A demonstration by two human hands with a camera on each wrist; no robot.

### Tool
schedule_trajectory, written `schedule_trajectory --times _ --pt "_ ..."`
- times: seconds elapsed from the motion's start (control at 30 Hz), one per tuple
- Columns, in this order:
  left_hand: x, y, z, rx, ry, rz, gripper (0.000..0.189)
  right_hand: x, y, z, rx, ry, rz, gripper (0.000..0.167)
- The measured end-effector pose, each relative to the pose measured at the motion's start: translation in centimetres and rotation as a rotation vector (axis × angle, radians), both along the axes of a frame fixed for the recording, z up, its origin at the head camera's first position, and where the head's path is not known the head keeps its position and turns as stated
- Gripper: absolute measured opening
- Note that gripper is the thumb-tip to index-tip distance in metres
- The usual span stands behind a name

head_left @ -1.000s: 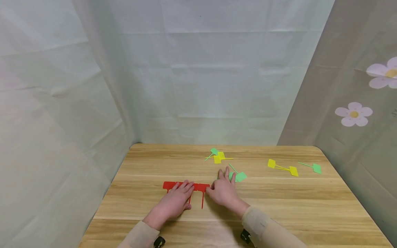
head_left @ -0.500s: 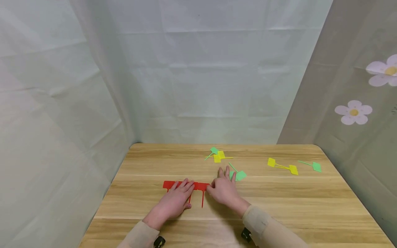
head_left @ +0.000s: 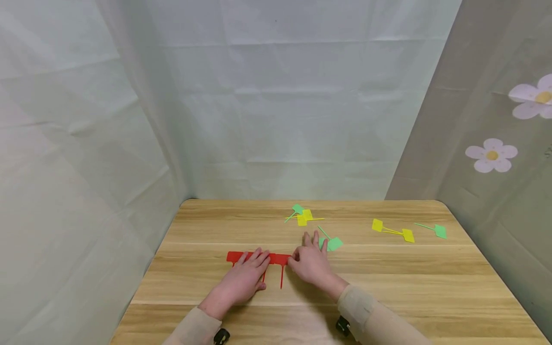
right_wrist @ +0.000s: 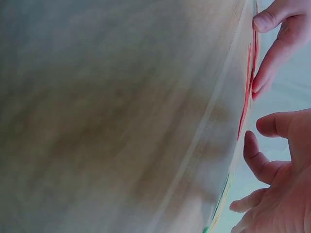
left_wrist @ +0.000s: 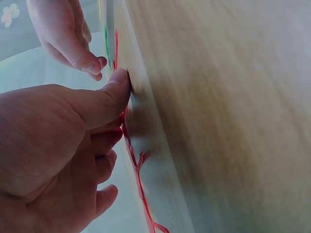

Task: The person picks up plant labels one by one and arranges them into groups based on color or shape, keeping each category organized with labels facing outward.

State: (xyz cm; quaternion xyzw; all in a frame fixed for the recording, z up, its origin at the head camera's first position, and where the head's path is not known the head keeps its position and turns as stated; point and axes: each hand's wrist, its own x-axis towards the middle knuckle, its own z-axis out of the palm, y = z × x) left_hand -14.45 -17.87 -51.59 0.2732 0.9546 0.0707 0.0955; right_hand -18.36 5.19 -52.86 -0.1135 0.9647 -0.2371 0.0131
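Note:
A row of red plastic tags (head_left: pixel 280 259), flat squares with thin tails, lies on the wooden table. My left hand (head_left: pixel 245 278) rests over the middle of that row with its fingers extended, covering part of it. At the row's right end is my right hand (head_left: pixel 312 264), thumb and index finger close to the last tag's edge. Its other fingers spread over green tags (head_left: pixel 335 244), partly hiding them. In the right wrist view the thumb and index finger of the right hand (right_wrist: pixel 286 165) stand apart beside the red tags (right_wrist: pixel 246 97).
Farther back lie two yellow tags (head_left: pixel 307 215) overlapping a green tag (head_left: pixel 297 209). Toward the right are two more yellow tags (head_left: pixel 408 235) and a single green tag (head_left: pixel 440 232). Pale cloth (head_left: pixel 280 120) hangs behind and along the sides of the wooden table (head_left: pixel 409 297).
The head view has shifted very slightly. Both hands and the red tags keep nearly the same places.

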Motion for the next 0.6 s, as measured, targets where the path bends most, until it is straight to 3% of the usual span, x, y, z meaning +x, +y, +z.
schedule_trajectory --times 0.6 --pt "0.07 -0.05 -0.06 -0.007 -0.002 -0.007 0.069 -0.06 0.26 -0.02 -0.014 0.021 0.007 0.022"
